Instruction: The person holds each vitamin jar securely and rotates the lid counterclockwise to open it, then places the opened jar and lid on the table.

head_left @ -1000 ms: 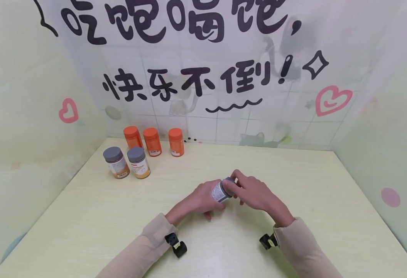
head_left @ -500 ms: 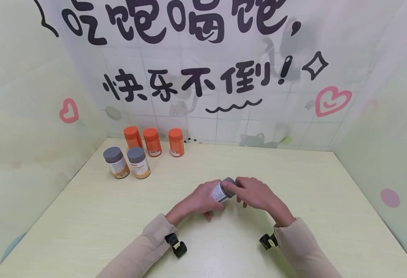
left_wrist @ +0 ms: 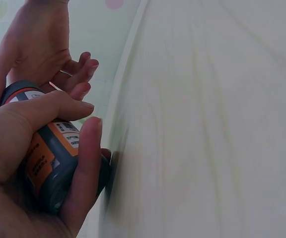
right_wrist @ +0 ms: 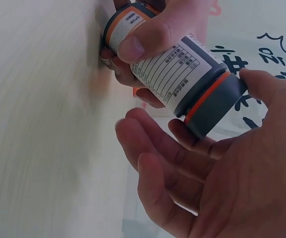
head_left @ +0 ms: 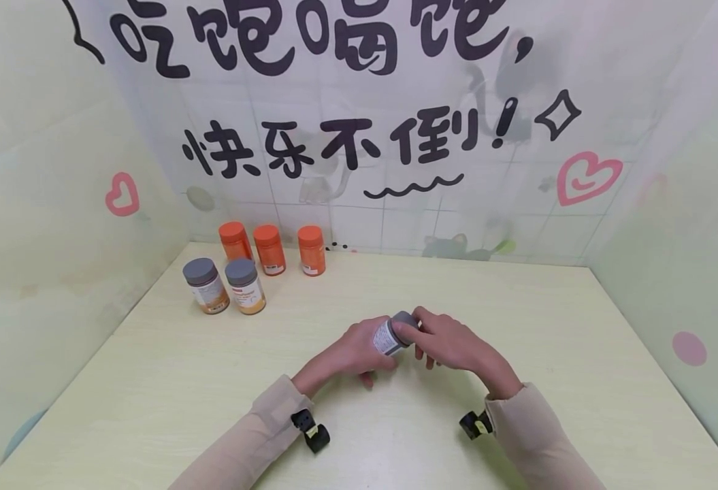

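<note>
My left hand (head_left: 359, 348) grips the body of a supplement bottle (head_left: 387, 338), tilted with its grey lid (head_left: 404, 327) pointing up and right. In the left wrist view, the bottle's dark and orange label side (left_wrist: 48, 158) shows between thumb and fingers, its base low over the table. My right hand (head_left: 453, 344) pinches the lid between thumb and index finger; its other fingers hang loosely curled below. The right wrist view shows the lid (right_wrist: 217, 106) with an orange-red band just beneath it, and a white label printed with a table (right_wrist: 173, 74).
Two more grey-lidded bottles (head_left: 247, 294) stand upright at the back left of the pale table (head_left: 395, 435). Behind them, three orange bottles (head_left: 312, 255) line the back wall. Sheeted walls with printed lettering enclose the left, back and right sides.
The right hand's fingers drew back from around the lid, then came forward to its far edge again. The left hand and the bottle body have stayed in place.
</note>
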Tool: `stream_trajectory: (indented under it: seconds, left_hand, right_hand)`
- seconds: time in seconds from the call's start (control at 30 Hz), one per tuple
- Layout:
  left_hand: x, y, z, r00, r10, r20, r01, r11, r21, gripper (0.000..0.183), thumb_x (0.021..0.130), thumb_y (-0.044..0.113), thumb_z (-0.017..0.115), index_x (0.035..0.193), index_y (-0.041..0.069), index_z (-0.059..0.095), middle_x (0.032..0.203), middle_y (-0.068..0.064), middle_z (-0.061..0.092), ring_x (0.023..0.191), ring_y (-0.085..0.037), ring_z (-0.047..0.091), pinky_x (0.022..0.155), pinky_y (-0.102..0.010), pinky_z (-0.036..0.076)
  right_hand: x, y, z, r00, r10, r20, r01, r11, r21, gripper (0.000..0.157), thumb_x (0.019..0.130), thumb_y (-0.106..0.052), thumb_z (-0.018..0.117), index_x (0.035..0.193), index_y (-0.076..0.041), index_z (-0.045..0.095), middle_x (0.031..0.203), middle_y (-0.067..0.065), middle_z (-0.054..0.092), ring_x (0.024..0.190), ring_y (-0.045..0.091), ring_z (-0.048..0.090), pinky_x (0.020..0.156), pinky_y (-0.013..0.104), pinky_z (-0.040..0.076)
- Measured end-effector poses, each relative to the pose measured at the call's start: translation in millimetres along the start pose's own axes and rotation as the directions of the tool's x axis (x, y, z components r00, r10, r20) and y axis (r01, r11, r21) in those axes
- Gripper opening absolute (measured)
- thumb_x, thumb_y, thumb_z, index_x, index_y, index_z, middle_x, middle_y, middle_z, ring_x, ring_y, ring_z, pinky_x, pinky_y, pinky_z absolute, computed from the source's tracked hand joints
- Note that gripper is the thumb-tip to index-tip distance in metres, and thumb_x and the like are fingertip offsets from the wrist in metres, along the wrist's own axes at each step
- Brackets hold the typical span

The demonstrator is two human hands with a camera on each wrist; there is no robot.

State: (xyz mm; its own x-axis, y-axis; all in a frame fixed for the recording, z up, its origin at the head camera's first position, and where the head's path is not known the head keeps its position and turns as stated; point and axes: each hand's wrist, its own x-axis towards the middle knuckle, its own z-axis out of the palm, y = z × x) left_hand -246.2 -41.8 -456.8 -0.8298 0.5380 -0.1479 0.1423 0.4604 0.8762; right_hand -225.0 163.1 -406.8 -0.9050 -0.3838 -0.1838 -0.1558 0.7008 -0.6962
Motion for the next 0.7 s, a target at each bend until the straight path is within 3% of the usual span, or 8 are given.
stream_trajectory:
  seconds: [0.17,0.37,0.7]
  left_hand:
    - [-0.4,0.8,0.2,1.000,-0.005,0.002,0.005,1.000,0.018,0.046,0.078,0.009,0.078,0.116,0.021,0.055,0.105,-0.008,0.059,0.058,-0.023,0.065,0.048,-0.042,0.059]
    - [-0.6,1.3,1.2,1.000,0.000,-0.010,0.000,1.000,0.024,0.046,0.078,0.009,0.078,0.116,0.021,0.055,0.103,-0.008,0.060,0.055,-0.023,0.065,0.046,-0.042,0.059]
    - [-0.5,0.8,1.2,1.000,0.002,-0.014,-0.001,1.000,0.014,0.048,0.076,0.008,0.078,0.116,0.021,0.056,0.103,-0.008,0.061,0.056,-0.023,0.066,0.046,-0.042,0.059]
  right_hand:
    - [-1.0,-0.2,-0.2,0.998,-0.055,0.023,0.055,0.998,0.018,0.046,0.098,-0.059,0.047,0.115,-0.017,0.051,0.084,0.010,0.069,0.063,0.027,0.067,0.056,0.035,0.051]
    - [0.5,-0.8,0.3,0.995,-0.099,0.000,0.099,0.994,0.036,0.040,0.100,-0.056,0.045,0.113,-0.019,0.053,0.088,0.013,0.069,0.064,0.027,0.068,0.056,0.035,0.051]
    - [-1.6,-0.3,-5.4,0.998,-0.064,0.014,0.064,0.998,-0.003,0.042,0.099,-0.055,0.049,0.116,-0.017,0.053,0.087,0.010,0.070,0.063,0.026,0.068,0.055,0.034,0.051]
